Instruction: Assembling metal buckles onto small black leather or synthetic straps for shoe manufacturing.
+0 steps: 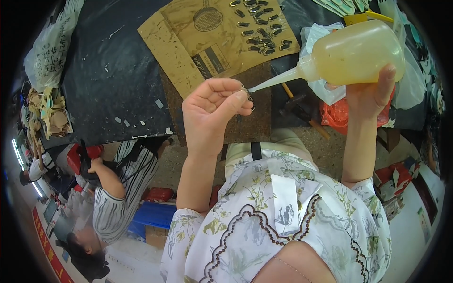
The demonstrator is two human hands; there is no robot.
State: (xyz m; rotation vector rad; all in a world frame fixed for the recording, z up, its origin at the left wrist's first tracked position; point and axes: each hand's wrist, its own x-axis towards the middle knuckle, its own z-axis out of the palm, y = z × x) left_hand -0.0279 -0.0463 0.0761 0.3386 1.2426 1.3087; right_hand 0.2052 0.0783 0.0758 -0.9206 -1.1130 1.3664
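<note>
My left hand [214,106] is closed, with a small dark metal-looking piece [251,100] pinched between thumb and fingers. Most of that piece is hidden by the fingertips, so its kind is not plain. In my right hand [373,92] lies a translucent squeeze bottle [356,52] of pale yellow liquid, tilted onto its side. Its long tapered nozzle [276,79] points left, the tip at or touching the small piece. Several small black pieces with gold-coloured edges [264,35] are spread over a flattened brown paper bag [170,56] beyond my hands.
A hammer [302,108] rests right of the brown board [257,122] before me. White plastic bags [325,35] and a red bag [337,115] lie under and around the bottle. At left, a black-covered table [118,70] holds scraps; another person [113,198] in stripes works nearby.
</note>
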